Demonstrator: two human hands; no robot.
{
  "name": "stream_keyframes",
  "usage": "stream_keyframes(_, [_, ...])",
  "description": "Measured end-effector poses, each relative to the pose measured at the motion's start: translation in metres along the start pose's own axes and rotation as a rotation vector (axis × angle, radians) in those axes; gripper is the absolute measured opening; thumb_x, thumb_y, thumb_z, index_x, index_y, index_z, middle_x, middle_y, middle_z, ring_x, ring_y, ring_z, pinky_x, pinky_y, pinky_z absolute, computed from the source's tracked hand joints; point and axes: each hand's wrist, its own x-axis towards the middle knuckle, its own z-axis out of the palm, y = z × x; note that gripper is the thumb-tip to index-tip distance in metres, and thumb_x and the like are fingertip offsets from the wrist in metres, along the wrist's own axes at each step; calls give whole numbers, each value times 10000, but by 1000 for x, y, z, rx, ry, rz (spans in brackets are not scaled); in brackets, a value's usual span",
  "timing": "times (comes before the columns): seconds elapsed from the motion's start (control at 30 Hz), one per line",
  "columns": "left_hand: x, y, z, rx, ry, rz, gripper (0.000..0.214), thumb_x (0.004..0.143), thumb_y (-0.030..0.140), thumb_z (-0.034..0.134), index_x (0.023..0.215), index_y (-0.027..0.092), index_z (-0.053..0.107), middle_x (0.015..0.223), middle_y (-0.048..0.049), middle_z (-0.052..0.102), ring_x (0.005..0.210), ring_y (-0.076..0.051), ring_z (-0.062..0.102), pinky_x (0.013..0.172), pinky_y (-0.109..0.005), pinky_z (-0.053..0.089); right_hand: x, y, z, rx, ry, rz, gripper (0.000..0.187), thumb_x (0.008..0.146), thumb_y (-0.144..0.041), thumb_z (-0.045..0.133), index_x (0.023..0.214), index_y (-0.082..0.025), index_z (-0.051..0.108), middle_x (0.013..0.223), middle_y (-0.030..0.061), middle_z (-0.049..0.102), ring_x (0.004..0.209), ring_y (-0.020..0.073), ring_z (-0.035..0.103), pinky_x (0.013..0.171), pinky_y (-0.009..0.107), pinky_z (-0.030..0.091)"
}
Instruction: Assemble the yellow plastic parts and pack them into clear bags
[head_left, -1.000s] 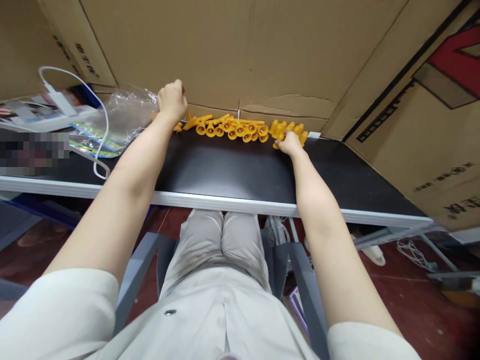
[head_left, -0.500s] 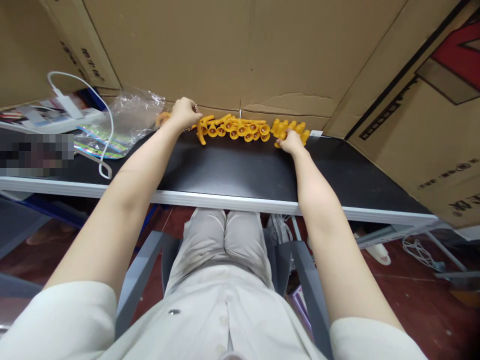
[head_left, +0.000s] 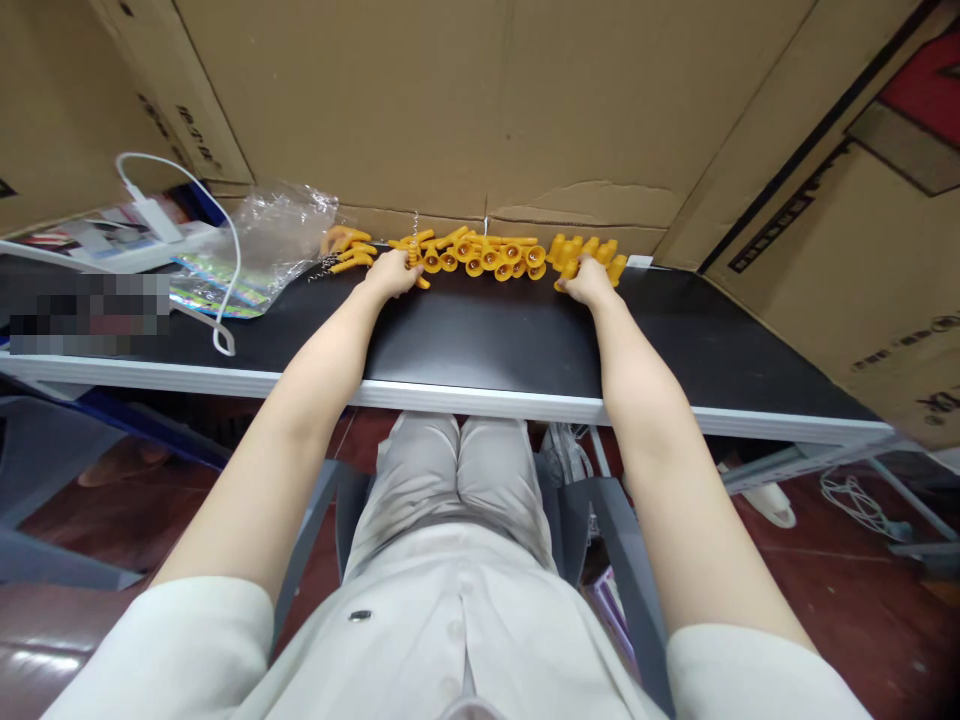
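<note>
**Both hands at the ends of the yellow row**

A second ago the left hand point(head_left: 394, 272) was up against the cardboard boxes point(head_left: 420, 100) beside the bag. It has since come right and nearer the body, to the left end of the yellow plastic pieces point(head_left: 484, 257). The right hand point(head_left: 589, 283) has kept its place at the right end of the row. A small group of pieces now lies apart at the left, near the bag.

The clear plastic bag point(head_left: 281, 225) lies crumpled on the black table point(head_left: 487, 340), over a coloured printed sheet point(head_left: 202, 290). What it holds, if anything, I cannot tell.

The pieces run along the table's back edge, against the cardboard. There are three or four in the left group, perhaps nine cup-shaped ones in the middle and about six at the right, though overlap makes the count unsure. One white cable point(head_left: 225, 240) loops at the left.

The fingers of both hands are bent down onto the end pieces and touch them. Whether they pinch anything cannot be told.
</note>
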Motion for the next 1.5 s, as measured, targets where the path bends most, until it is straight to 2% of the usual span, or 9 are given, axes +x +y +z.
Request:
stream_keyframes(0.1, [-1, 4, 3, 57, 110, 14, 329, 1017, 361, 556, 1261, 202, 710, 1329, -223, 777, 1331, -435, 716, 1121, -579, 549, -6, -4, -3, 19, -66, 85, 506, 997, -170, 767, 1460, -40, 612, 1496, 270, 675, 1452, 352, 627, 1195, 407, 464])
stream_keyframes(0.2, [0, 7, 4, -22, 129, -9, 396, 1087, 391, 475, 1420, 228, 615, 1342, -205, 768, 1360, -409, 697, 1140, -602, 514, -9, -6, -5, 19, -74, 110, 473, 996, -201, 781, 1425, -47, 654, 1507, 271, 668, 1474, 363, 608, 1211, 422, 453])
stream_keyframes(0.3, [3, 8, 4, -116, 153, -16, 414, 1125, 448, 438, 1466, 249, 563, 1300, -174, 773, 1337, -390, 705, 1140, -607, 493, -10, -10, -9, 38, -17, 134, 494, 1007, -161, 740, 1469, -31, 624, 1538, 269, 646, 1481, 346, 602, 1214, 399, 448])
stream_keyframes(0.4, [3, 8, 3, -121, 214, 24, 419, 1090, 468, 521, 1460, 277, 569, 1343, -166, 747, 1379, -397, 676, 1164, -594, 478, -11, -15, -16, 53, 87, 125, 507, 1025, -115, 653, 1512, -5, 569, 1564, 269, 623, 1494, 324, 584, 1237, 389, 430])
stream_keyframes(0.57, [-4, 11, -1, -61, 211, 107, 534, 977, 370, 630, 1496, 262, 567, 1357, -166, 740, 1377, -395, 665, 1186, -548, 489, -14, -29, -22, 0, 178, 11, 469, 1006, -153, 621, 1473, -188, 601, 1569, 177, 609, 1505, 328, 541, 1266, 528, 409])
stream_keyframes(0.77, [-15, 19, -2, 1, 159, 181, 510, 891, 303, 646, 1399, 262, 666, 1288, -113, 779, 1315, -360, 676, 1142, -452, 512, -29, -59, -17, -33, 86, -211, 468, 1021, -310, 655, 1481, -295, 568, 1550, 115, 624, 1511, 355, 513, 1271, 582, 390])
stream_keyframes(0.9, [-17, 23, 0, 22, 141, 234, 523, 875, 280, 636, 1390, 219, 701, 1324, -128, 768, 1261, -356, 689, 1125, -436, 513, -37, -71, -6, -77, -29, -345, 506, 981, -346, 698, 1469, -286, 579, 1509, 117, 663, 1455, 370, 550, 1226, 569, 436])
stream_keyframes(1.07, [-14, 21, 2, -8, 166, 297, 481, 871, 266, 620, 1333, 205, 742, 1223, -103, 793, 1165, -320, 705, 1067, -403, 528, -28, -67, 14, -137, -34, -513, 403, 940, -254, 658, 1336, -184, 662, 1399, 195, 706, 1339, 415, 626, 1118, 591, 478])
stream_keyframes(1.5, [-7, 15, 9, -25, 165, 315, 472, 861, 278, 639, 1312, 210, 764, 1188, -103, 798, 1154, -325, 704, 1054, -424, 534, -15, -55, 17, -146, 36, -448, 403, 971, -214, 659, 1370, -158, 682, 1455, 230, 659, 1333, 423, 638, 1112, 604, 504])
